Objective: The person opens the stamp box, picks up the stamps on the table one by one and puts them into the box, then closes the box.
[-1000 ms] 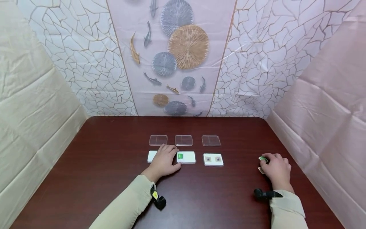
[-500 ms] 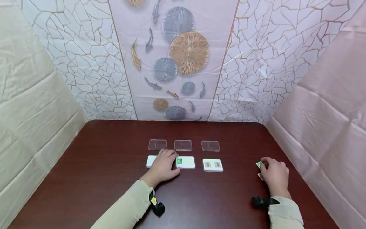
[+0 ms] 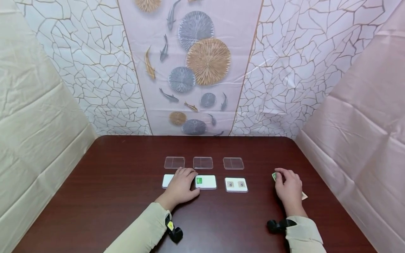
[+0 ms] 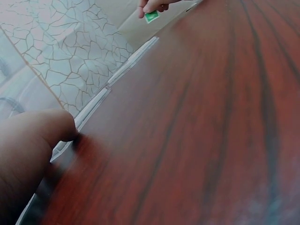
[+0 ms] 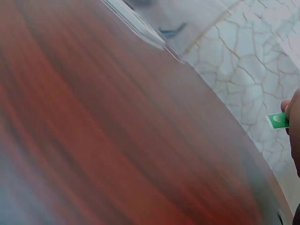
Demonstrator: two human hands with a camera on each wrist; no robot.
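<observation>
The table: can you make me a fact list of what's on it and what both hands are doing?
Table: dark reddish brown
Left hand: thumb and fingers at the left end of the middle white card
Right hand: pinching a small green square
Left white card: partly hidden by the left hand
Middle white card: one green picture, near its left end
Right white card: two beige squares
Clear rectangles: three, in a row behind the cards
Beige piece: by the right hand, partly hidden
</observation>
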